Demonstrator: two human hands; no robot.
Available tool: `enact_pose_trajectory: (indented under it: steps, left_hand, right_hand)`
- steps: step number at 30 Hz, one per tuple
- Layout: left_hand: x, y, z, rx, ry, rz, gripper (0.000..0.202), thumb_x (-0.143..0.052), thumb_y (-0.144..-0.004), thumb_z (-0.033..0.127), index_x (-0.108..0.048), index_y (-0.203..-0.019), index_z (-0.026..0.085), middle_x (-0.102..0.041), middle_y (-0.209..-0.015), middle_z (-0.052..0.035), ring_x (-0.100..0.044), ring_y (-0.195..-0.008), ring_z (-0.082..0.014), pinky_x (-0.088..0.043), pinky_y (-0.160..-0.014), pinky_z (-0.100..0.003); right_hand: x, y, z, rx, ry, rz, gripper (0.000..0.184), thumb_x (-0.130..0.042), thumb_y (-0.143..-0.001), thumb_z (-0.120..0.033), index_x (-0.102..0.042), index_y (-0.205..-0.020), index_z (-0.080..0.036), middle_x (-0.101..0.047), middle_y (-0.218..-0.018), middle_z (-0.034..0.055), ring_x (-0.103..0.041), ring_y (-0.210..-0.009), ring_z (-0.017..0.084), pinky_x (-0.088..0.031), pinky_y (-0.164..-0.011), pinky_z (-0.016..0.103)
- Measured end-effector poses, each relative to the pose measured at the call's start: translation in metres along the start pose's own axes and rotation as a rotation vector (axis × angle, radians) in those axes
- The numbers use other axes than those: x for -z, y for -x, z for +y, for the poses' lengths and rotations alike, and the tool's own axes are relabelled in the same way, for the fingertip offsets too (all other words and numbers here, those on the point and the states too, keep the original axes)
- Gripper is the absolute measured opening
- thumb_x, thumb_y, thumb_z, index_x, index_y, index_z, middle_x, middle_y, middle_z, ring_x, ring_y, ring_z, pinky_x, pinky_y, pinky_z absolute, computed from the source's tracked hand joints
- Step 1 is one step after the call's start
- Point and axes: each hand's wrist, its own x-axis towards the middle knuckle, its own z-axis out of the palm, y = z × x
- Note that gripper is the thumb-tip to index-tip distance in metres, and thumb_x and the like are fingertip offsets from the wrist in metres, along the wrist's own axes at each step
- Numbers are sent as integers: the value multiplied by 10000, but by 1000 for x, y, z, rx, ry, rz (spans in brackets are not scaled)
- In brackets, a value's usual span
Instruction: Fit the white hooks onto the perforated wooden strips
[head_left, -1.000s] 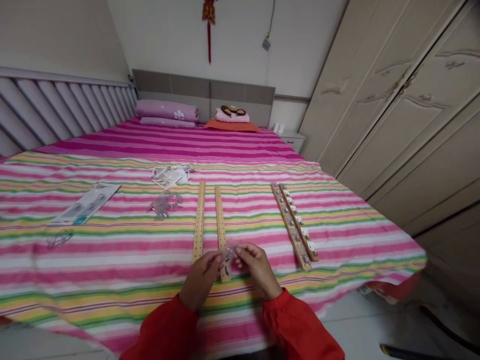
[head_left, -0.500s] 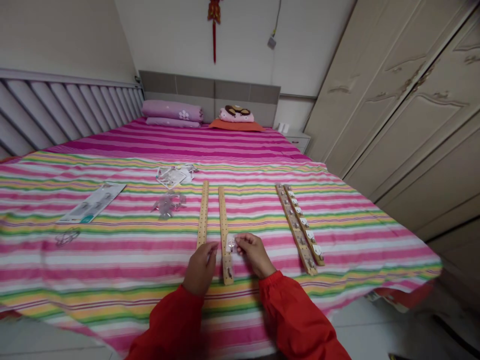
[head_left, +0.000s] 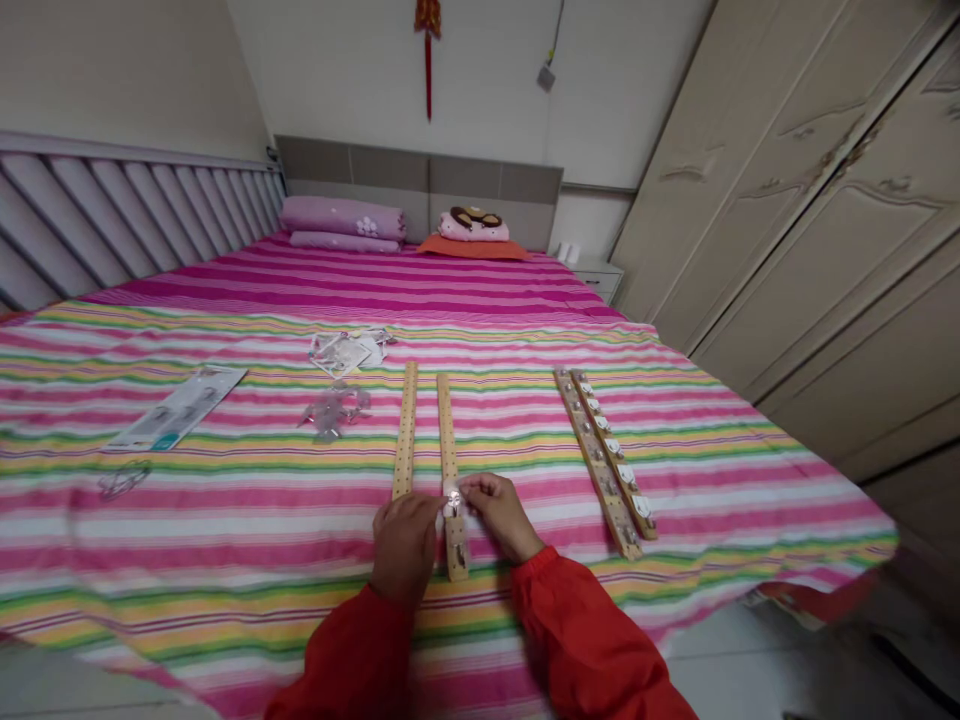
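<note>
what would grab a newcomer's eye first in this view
Probably the brightly striped cloth spread over the near part of the bed, with two red sleeves coming in from the bottom edge. Between those, the left hand and right hand have their fingers at a small shiny hook toward the near end of a wooden strip. Off to the right lies a pair of hook-lined strips.

Open cloth (head_left: 510, 425) between wooden strip pairs (head_left: 591, 450)
</note>
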Motion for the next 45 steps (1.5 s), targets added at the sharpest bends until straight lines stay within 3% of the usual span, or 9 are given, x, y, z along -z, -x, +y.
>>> enact_pose_trajectory:
  steps: [6, 14, 21, 24, 28, 33, 40, 45]
  left_hand:
    - [-7, 0, -5, -68, -122, -11, 417, -436, -810, 115, -657, -1096, 326, -671, -1155, -8, -552, -1096, -227, -325, -940, -435]
    - [-20, 4, -1, -21, -120, -35, 521, -399, -788, 57, -612, -1156, 358, -619, -1246, 45, -457, -1233, -243, -152, -1059, -518]
    - [-23, 4, -5, -36, -157, -92, 515, -379, -812, 54, -593, -1190, 330, -608, -1264, 6, -449, -1256, -242, -140, -1072, -550]
    - [-20, 3, -5, -50, -159, -142, 501, -389, -814, 74, -583, -1211, 312, -594, -1282, -14, -444, -1261, -266, -166, -1052, -581]
    - [-14, -1, -3, -45, -146, -182, 453, -423, -822, 127, -593, -1199, 313, -602, -1272, -24, -445, -1258, -287, -184, -1033, -607]
    - [-10, -8, 0, -19, -130, -146, 361, -452, -851, 178, -641, -1113, 339, -656, -1192, -9, -477, -1217, -276, -179, -1035, -606]
    - [-12, -11, 8, 32, -136, -49, 299, -490, -860, 195, -658, -1056, 345, -683, -1137, 27, -524, -1133, -255, -189, -1045, -580]
    - [-17, -11, 4, 0, -196, -72, 341, -449, -873, 193, -616, -1137, 329, -638, -1220, 23, -487, -1175, -269, -179, -1049, -593]
  right_hand:
    - [1, -2, 4, 4, 8, 7, 138, -706, -617, -282, -684, -669, -155, -554, -488, -46, -433, -450, 81, -320, -460, 220]
    - [-1, -3, 8, 21, 32, 14, 120, -667, -624, -267, -662, -658, -152, -546, -501, -48, -407, -444, 71, -298, -447, 211]
    - [-2, -9, 19, 72, 84, 38, 104, -641, -606, -245, -627, -672, -166, -521, -514, -59, -415, -457, 81, -326, -449, 207]
    - [-1, -9, 23, 127, 132, 67, 170, -645, -617, -249, -644, -767, -169, -466, -511, -77, -409, -468, 88, -352, -463, 210]
    - [2, 0, 24, 240, 284, 44, 342, -600, -718, -234, -662, -1051, -182, -497, -625, -44, -457, -556, 111, -413, -546, 238]
    - [9, 12, 18, 405, 572, -89, 329, -520, -817, -170, -677, -1100, -226, -519, -762, 22, -525, -741, 167, -451, -696, 299]
    - [6, 17, 14, 376, 779, -186, 419, -470, -874, -151, -553, -1271, -256, -493, -845, 41, -532, -809, 181, -471, -750, 303]
    - [5, 19, 11, 391, 880, -183, 446, -474, -891, -184, -486, -1322, -300, -491, -849, 21, -539, -725, 150, -466, -682, 243]
